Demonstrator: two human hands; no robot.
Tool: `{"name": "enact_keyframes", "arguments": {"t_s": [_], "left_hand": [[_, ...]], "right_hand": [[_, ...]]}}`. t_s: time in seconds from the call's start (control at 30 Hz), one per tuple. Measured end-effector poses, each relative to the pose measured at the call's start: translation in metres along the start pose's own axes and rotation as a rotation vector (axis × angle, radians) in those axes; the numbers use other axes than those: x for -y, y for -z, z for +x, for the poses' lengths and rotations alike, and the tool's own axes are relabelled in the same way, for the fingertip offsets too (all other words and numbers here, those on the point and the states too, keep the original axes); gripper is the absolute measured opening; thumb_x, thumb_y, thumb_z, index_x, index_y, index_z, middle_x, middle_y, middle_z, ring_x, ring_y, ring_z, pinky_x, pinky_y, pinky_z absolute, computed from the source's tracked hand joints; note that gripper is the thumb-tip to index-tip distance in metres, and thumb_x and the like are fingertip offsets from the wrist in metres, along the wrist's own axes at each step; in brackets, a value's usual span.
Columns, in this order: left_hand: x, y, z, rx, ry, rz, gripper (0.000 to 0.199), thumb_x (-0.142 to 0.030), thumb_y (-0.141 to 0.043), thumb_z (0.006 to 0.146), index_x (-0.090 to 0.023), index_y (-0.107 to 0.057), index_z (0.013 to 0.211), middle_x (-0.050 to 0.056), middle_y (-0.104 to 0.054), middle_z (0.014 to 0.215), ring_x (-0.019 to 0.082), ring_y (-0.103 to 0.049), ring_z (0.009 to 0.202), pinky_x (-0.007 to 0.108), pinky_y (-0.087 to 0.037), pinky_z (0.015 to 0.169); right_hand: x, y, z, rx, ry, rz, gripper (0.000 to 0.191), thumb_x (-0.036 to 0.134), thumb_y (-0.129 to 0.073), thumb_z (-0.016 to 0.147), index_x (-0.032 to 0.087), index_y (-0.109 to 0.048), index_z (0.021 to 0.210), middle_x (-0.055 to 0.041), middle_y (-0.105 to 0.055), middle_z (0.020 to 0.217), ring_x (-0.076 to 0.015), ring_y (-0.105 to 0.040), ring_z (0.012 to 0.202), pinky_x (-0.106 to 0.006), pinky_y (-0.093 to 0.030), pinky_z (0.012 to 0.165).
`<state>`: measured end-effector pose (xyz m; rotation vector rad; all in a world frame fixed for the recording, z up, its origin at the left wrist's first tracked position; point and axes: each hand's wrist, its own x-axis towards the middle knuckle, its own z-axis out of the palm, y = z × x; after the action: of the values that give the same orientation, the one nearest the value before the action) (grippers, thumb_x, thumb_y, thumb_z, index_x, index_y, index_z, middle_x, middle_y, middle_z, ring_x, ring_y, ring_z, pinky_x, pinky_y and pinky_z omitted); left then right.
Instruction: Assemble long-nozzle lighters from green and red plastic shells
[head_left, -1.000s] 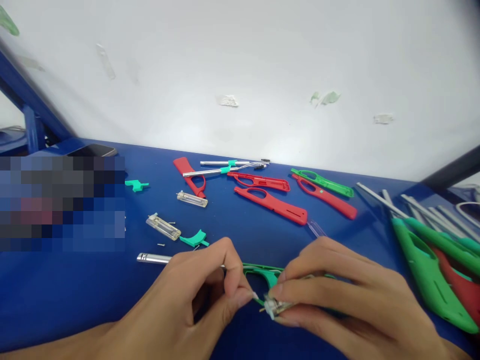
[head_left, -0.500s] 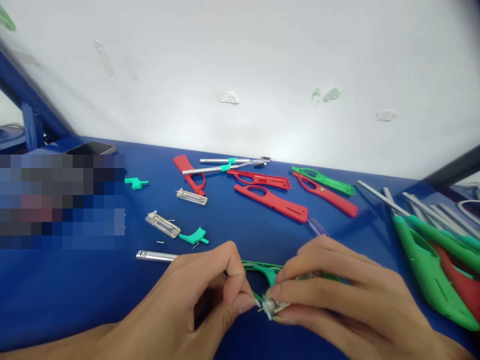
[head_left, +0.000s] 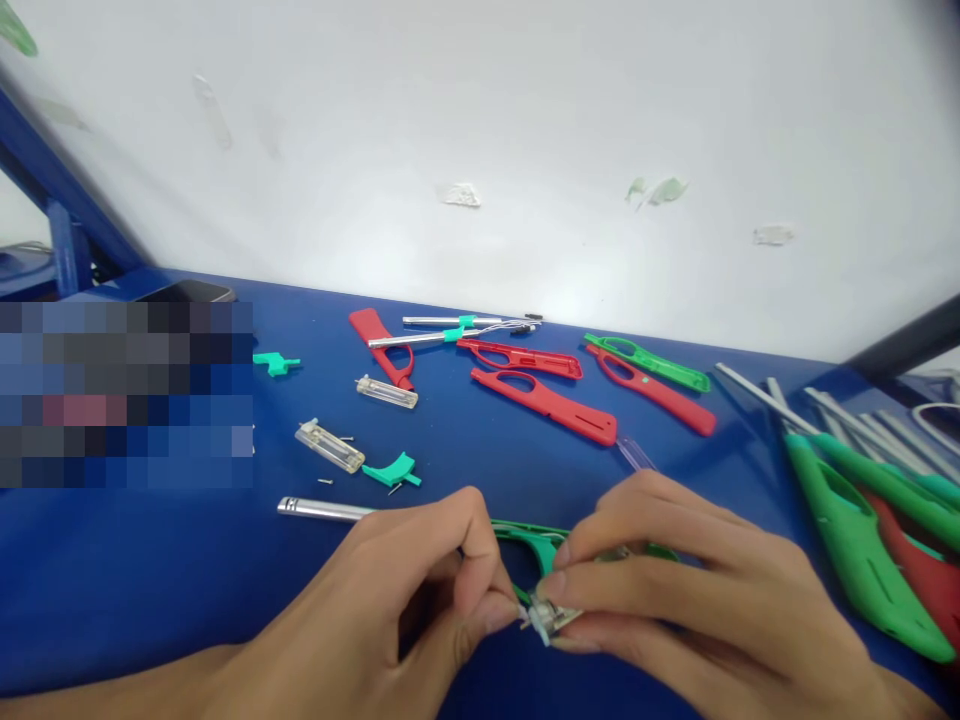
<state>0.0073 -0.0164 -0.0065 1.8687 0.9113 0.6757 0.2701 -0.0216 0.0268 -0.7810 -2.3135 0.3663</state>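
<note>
My right hand (head_left: pixel 675 590) grips a small clear lighter fuel tank (head_left: pixel 555 617) between thumb and fingers, its fitting end turned left. Close against that end, the thumb and forefinger of my left hand (head_left: pixel 427 590) are pinched together; a tiny pale bit shows at their tips, too small to name. Beneath both hands lies an open green lighter shell half (head_left: pixel 517 527), partly hidden, with a teal trigger (head_left: pixel 546 550) in it. A silver metal tube (head_left: pixel 322 510) sticks out to the left from behind my left hand.
Two more clear tanks (head_left: pixel 330 446), loose screws (head_left: pixel 325 481) and a teal trigger (head_left: pixel 394 470) lie left of centre. Farther back are red shells (head_left: pixel 544 405), a green shell (head_left: pixel 652 362) and wired metal tubes (head_left: pixel 416 341). Several lighters (head_left: pixel 862 560) are piled at right. A phone (head_left: pixel 195 291) lies back left.
My left fingertips have shifted slightly right, nearer the tank's fitting end. My right hand keeps its hold on the tank. The whole view has shifted a little.
</note>
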Motion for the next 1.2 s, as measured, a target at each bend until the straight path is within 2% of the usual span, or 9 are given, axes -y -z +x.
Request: {"name": "enact_keyframes", "arguments": {"t_s": [0.3, 0.43, 0.6, 0.67, 0.77, 0.9, 0.97, 1.07, 1.2], "left_hand": [[0.005, 0.002, -0.002, -0.039, -0.067, 0.040, 0.035, -0.026, -0.054, 0.111, -0.026, -0.038, 0.080, -0.006, -0.068, 0.080, 0.012, -0.063, 0.070, 0.025, -0.044, 0.057], [0.003, -0.002, -0.003, -0.042, -0.150, 0.040, 0.039, -0.022, -0.055, 0.110, -0.024, -0.033, 0.078, -0.007, -0.059, 0.075, 0.011, -0.053, 0.065, 0.024, -0.043, 0.060], [-0.006, -0.011, -0.005, -0.138, -0.058, 0.040, 0.035, -0.023, -0.049, 0.109, -0.022, -0.032, 0.078, -0.006, -0.052, 0.074, 0.013, -0.043, 0.068, 0.028, -0.037, 0.065], [-0.008, -0.012, -0.006, -0.116, -0.019, -0.022, 0.034, -0.028, -0.048, 0.108, -0.023, -0.032, 0.078, -0.005, -0.049, 0.074, 0.015, -0.039, 0.069, 0.030, -0.034, 0.066], [-0.008, -0.011, -0.006, -0.008, 0.060, -0.190, 0.034, -0.032, -0.051, 0.108, -0.023, -0.035, 0.079, -0.006, -0.040, 0.072, 0.013, -0.034, 0.065, 0.031, -0.029, 0.061], [-0.006, -0.007, -0.001, 0.059, 0.166, -0.368, 0.034, -0.029, -0.060, 0.104, -0.023, -0.037, 0.079, -0.007, -0.037, 0.073, 0.012, -0.034, 0.066, 0.028, -0.028, 0.059], [-0.004, -0.004, 0.003, 0.097, 0.157, -0.399, 0.033, -0.027, -0.061, 0.105, -0.023, -0.042, 0.079, -0.006, -0.043, 0.074, 0.012, -0.038, 0.068, 0.025, -0.033, 0.061], [-0.003, 0.002, 0.006, 0.108, 0.111, -0.438, 0.037, -0.029, -0.066, 0.108, -0.024, -0.042, 0.079, -0.003, -0.064, 0.082, 0.012, -0.057, 0.076, 0.023, -0.047, 0.070], [-0.003, 0.008, 0.003, -0.042, 0.070, -0.243, 0.034, -0.041, -0.061, 0.115, -0.026, -0.048, 0.087, -0.004, -0.072, 0.079, 0.012, -0.063, 0.070, 0.021, -0.049, 0.061]], "right_hand": [[0.002, -0.003, 0.001, -0.009, 0.006, -0.048, 0.018, 0.027, -0.072, 0.113, 0.024, -0.087, 0.105, -0.0011, -0.088, 0.097, -0.0093, -0.082, 0.082, -0.013, -0.066, 0.080], [0.000, -0.012, -0.008, -0.020, 0.018, -0.136, 0.013, 0.024, -0.076, 0.108, 0.032, -0.085, 0.107, 0.0016, -0.091, 0.104, -0.0150, -0.079, 0.080, -0.021, -0.069, 0.071], [0.000, -0.029, -0.020, -0.001, -0.129, -0.153, 0.022, 0.019, -0.071, 0.106, 0.032, -0.081, 0.092, 0.0042, -0.087, 0.091, -0.0140, -0.079, 0.074, -0.017, -0.066, 0.061], [0.003, -0.033, -0.022, -0.007, -0.237, -0.130, 0.019, 0.024, -0.073, 0.106, 0.031, -0.079, 0.089, 0.0038, -0.084, 0.084, -0.0113, -0.077, 0.066, -0.012, -0.064, 0.059], [0.007, -0.039, -0.021, -0.010, -0.256, -0.180, 0.019, 0.025, -0.069, 0.106, 0.035, -0.081, 0.096, 0.0051, -0.083, 0.078, -0.0111, -0.075, 0.060, -0.011, -0.061, 0.054], [0.010, -0.038, -0.014, -0.203, -0.285, -0.264, 0.034, 0.025, -0.063, 0.106, 0.032, -0.076, 0.075, 0.0002, -0.080, 0.072, -0.0141, -0.072, 0.056, -0.014, -0.054, 0.040], [0.008, -0.030, -0.009, -0.039, -0.145, -0.199, 0.026, 0.019, -0.067, 0.105, 0.031, -0.080, 0.086, 0.0011, -0.083, 0.076, -0.0143, -0.075, 0.062, -0.015, -0.061, 0.049], [0.003, -0.011, -0.004, 0.007, -0.007, -0.115, 0.024, 0.009, -0.067, 0.106, 0.028, -0.081, 0.105, 0.0032, -0.086, 0.087, -0.0132, -0.078, 0.074, -0.019, -0.068, 0.070], [-0.004, 0.007, -0.006, -0.156, -0.140, -0.006, 0.014, 0.020, -0.073, 0.108, 0.030, -0.076, 0.116, 0.0033, -0.087, 0.098, -0.0151, -0.080, 0.086, -0.024, -0.068, 0.081]]}}
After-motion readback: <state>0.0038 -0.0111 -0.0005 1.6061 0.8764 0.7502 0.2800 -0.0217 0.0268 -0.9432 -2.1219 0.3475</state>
